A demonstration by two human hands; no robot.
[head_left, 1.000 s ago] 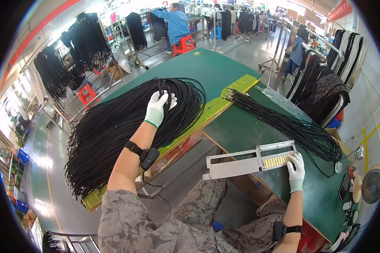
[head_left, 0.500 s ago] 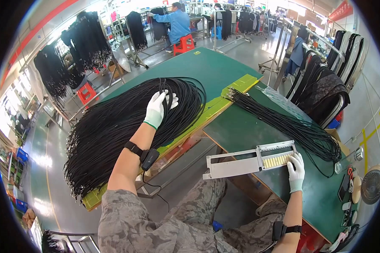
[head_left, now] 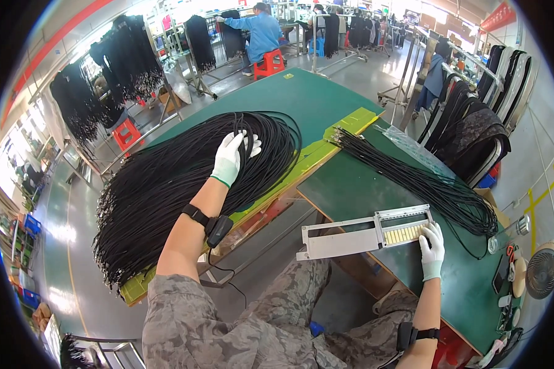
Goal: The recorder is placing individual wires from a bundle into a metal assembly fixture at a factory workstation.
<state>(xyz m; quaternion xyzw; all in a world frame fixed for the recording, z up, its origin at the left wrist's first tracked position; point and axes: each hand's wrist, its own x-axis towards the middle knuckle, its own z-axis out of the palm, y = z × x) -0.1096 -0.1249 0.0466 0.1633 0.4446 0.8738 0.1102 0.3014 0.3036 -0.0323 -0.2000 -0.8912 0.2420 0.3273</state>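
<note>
My left hand [head_left: 229,157], in a white glove, is closed round a few black cables [head_left: 244,138] at the far right part of a big cable pile [head_left: 166,184]. These strands arch up between its fingers, still running into the pile. A flat grey metal frame [head_left: 341,244] lies across the near edge of the right-hand table, its left end sticking out past the edge. Cream-coloured blocks [head_left: 402,236] sit in a row in its right section. My gloved right hand [head_left: 432,251] grips the frame's right end, fingers bent over the last blocks.
A smaller cable bundle [head_left: 406,175] lies along the right green table [head_left: 351,190]. A small fan [head_left: 543,270] and loose tools stand at its right side. Yellow tape [head_left: 308,161] covers the left table's edge. A person in blue [head_left: 261,34] sits at the back.
My left hand has shifted very slightly to the right, with the cables still in it. My right hand and the metal frame stay in place.
</note>
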